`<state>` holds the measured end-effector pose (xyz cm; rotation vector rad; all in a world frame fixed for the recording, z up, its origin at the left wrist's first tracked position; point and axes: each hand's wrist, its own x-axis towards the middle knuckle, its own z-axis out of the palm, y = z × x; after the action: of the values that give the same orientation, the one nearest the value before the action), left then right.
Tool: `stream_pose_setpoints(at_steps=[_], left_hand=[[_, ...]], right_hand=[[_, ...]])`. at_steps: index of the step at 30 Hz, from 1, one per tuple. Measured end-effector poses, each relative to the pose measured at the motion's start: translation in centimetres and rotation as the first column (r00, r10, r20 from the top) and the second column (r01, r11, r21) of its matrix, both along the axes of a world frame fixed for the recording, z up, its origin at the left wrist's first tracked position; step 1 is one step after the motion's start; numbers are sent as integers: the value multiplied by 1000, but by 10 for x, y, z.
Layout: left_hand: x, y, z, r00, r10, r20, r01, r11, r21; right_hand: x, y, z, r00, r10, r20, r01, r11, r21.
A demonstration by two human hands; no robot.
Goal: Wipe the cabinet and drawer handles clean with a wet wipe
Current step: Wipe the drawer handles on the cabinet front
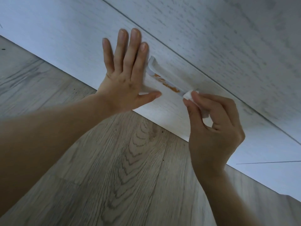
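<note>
At the handle's right end, right hand pinches the wet wipe; drag along the orange smears while flat, straight-fingered left hand steadies the drawer front.

White bow handle on pale wood-grain drawer front, running diagonally, orange smears along its face (right end hidden). Small folded white wet wipe pressed against handle's right end.

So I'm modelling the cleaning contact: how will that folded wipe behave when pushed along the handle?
The wet wipe is probably soft: it bunches in the right hand. It likely conforms to the handle and needs firm pinching. The orange smears may drag rather than lift.
</note>
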<state>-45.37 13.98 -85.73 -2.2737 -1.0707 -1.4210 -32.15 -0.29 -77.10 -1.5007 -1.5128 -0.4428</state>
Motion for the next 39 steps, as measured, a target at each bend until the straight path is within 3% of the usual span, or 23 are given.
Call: stream_pose_setpoints(at_steps=[7, 15, 39], left_hand=[[3, 3, -3, 998, 69, -14, -69, 998, -10], [5, 2, -2, 998, 62, -4, -62, 997, -38], [6, 4, -6, 998, 58, -14, -59, 998, -29]], right_hand=[[-20, 9, -5, 998, -24, 57, 23, 1000, 18], [-29, 12, -11, 997, -73, 19, 72, 996, 59], [-62, 24, -14, 945, -115, -306, 167, 975, 148]])
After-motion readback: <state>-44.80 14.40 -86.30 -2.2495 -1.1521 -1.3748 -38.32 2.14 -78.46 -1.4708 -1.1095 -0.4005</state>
